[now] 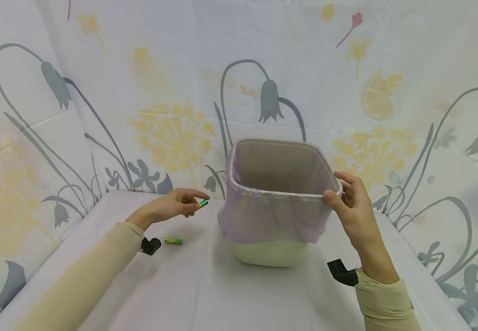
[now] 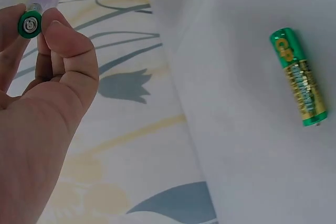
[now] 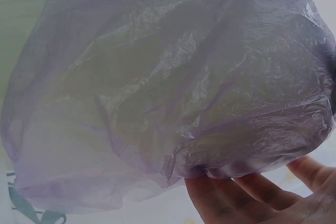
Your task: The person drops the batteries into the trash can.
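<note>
Between thumb and fingers my left hand (image 1: 171, 206) pinches a green battery (image 1: 203, 203), held above the table to the left of the bin. One end of that battery faces the camera in the left wrist view. A second battery (image 2: 299, 77), green and gold, lies on the table below the left hand. The pale trash bin (image 1: 269, 253) stands upright, with a thin purple trash bag (image 1: 273, 214) folded over its rim. My right hand (image 1: 352, 209) grips the bin's right front corner, thumb at the front and fingers along the side. The bin's bottom inside is hidden.
A white cloth covers the table (image 1: 172, 294). Behind and at both sides hangs a patterned curtain (image 1: 172, 55) with flowers, close behind the bin. Black wrist mounts (image 1: 342, 272) stick out from both sleeves.
</note>
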`<state>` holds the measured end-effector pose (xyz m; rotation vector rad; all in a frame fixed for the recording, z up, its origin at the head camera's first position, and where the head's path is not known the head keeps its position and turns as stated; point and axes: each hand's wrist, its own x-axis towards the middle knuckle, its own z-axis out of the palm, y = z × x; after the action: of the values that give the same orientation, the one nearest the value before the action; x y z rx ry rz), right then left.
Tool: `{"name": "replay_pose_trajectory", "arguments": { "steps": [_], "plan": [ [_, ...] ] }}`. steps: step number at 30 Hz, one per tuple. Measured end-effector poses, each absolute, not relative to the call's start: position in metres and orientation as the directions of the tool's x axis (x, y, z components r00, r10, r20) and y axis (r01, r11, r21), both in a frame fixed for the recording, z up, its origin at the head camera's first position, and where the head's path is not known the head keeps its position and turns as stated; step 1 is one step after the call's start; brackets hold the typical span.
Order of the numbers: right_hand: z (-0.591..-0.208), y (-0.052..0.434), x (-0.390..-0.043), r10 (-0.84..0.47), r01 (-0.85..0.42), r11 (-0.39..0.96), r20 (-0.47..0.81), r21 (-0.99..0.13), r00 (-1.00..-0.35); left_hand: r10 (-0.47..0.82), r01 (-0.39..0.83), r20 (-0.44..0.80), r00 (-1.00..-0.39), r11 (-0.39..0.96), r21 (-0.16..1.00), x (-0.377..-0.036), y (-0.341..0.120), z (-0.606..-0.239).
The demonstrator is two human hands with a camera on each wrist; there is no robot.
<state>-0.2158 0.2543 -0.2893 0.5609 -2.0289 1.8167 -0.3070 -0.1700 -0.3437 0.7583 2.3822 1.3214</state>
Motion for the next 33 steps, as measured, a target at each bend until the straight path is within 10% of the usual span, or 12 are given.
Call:
{"name": "replay_pose_trajectory", "arguments": {
  "steps": [33],
  "plan": [
    [-0.288, 0.254, -0.216, -0.062, -0.519, 0.108, 0.515, -0.848, -0.855, 0.581, 0.433, 0.26, -0.771, 0.179, 0.884, -0.309, -0.073, -0.166]
  ]
}}
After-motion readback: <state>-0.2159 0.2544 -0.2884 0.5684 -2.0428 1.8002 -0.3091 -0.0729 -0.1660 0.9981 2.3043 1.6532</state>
